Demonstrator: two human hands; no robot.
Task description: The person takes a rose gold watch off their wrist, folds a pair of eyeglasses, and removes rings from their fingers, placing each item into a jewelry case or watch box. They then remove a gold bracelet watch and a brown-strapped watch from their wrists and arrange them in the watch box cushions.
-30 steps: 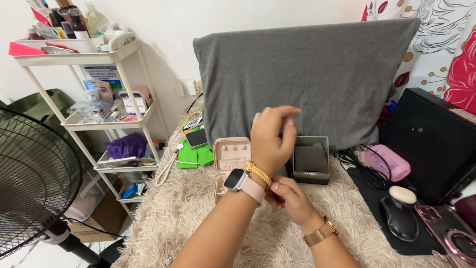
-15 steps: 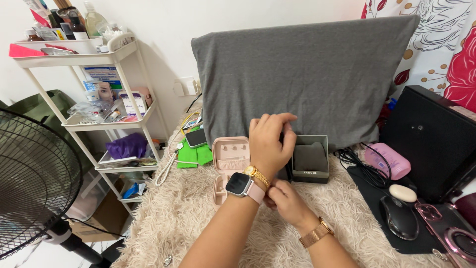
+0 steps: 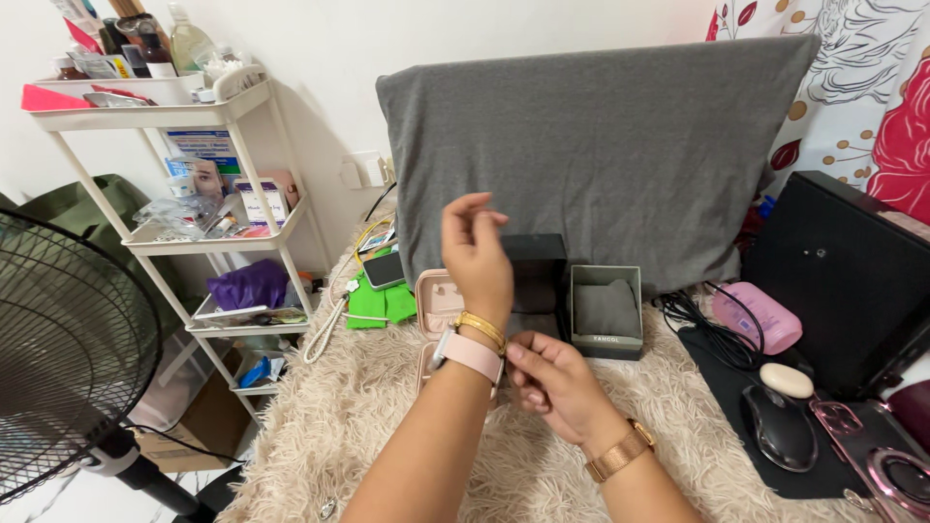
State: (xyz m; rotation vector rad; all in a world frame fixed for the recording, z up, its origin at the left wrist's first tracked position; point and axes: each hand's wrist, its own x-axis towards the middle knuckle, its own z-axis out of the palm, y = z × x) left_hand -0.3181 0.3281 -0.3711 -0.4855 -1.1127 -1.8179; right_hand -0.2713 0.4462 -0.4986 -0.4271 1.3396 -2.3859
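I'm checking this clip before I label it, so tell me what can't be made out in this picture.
Head view only:
- Gold bangle: its clasp is too small to tell, and the right hand fingers cover where they touch it.
- Pink jewellery case: the left hand and wrist hide most of it.
- Black box: partly behind the left hand.
- Fan: cut off by the left edge.
- Phone case: cut off by the bottom-right corner.

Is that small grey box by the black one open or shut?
Open. The grey box has no lid on it, and a grey cushion shows inside its rim. It sits upright on the furry cover.
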